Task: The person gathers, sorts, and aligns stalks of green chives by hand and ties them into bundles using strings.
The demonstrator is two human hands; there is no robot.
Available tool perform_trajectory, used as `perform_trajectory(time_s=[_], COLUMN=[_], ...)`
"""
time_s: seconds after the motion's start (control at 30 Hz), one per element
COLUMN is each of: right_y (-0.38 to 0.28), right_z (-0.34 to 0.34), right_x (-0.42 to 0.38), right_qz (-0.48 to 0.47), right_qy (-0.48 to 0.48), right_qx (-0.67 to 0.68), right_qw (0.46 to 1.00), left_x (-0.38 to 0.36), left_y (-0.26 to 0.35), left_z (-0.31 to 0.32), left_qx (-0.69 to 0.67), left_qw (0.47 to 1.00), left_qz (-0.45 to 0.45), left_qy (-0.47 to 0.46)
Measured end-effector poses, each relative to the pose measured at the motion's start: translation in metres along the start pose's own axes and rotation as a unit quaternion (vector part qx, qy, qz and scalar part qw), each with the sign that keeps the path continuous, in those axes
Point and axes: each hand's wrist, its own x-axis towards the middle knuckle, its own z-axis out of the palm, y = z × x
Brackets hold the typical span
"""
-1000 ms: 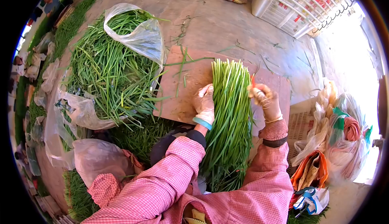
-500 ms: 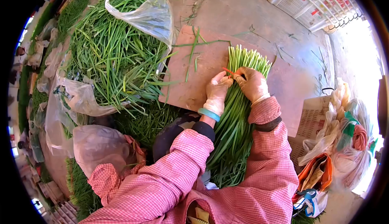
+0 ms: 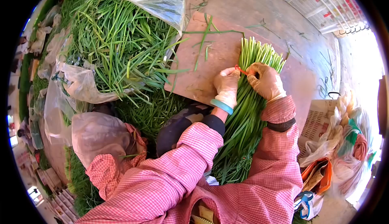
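A thick bunch of garlic chives [image 3: 244,114] lies along my lap and over the board's edge, its pale cut ends pointing away from me. A thin red tie [image 3: 242,70] crosses the bunch just below those ends. My left hand [image 3: 226,85], in a thin glove with a turquoise band at the wrist, pinches the tie at the bunch's left side. Resting on top of the stalks, my right hand [image 3: 266,81], gloved too, has its fingers curled closed by the tie's other part. The tie's far side is hidden beneath the bunch.
A big heap of loose chives [image 3: 117,41] spills from a clear plastic bag [image 3: 162,5] on the left. A reddish board [image 3: 198,78] lies ahead, with stray leaves. Plastic bags [image 3: 340,139] hang at right by a crate [image 3: 316,118]; another white crate [image 3: 320,5] stands far right.
In view, the bunch and both hands have shifted slightly right. The tie now shows as a small loop at my left fingertips, with a length running toward my right hand.
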Motion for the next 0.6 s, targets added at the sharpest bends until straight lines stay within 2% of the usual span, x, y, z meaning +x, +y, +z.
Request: perform_trajectory(time_s=[0.1,0.27,0.37,0.43,0.47,0.6], right_y=[-0.01,-0.015,-0.013,-0.015,-0.013,-0.018], right_z=[0.003,0.011,0.017,0.022,0.026,0.022], right_x=[0.0,0.0,-0.001,-0.002,-0.001,-0.003], right_qz=[0.009,0.012,0.025,0.005,-0.015,0.023], right_qy=[0.026,0.054,0.063,0.093,0.116,0.083], right_qx=[-0.078,-0.129,-0.13,-0.141,-0.141,-0.157], right_qw=[0.997,0.99,0.989,0.986,0.983,0.984], left_x=[-0.002,-0.008,-0.005,-0.004,-0.005,0.005], left_y=[0.0,0.002,-0.002,0.005,0.008,0.001], left_z=[0.004,0.007,0.004,0.0,0.001,-0.01], left_qx=[-0.007,0.008,-0.014,-0.154,-0.16,-0.122], left_qw=[1.0,0.999,0.999,0.982,0.983,0.981], left_qz=[0.011,0.023,0.033,-0.042,-0.046,-0.015], left_qy=[0.018,0.026,-0.017,-0.098,-0.082,-0.148])
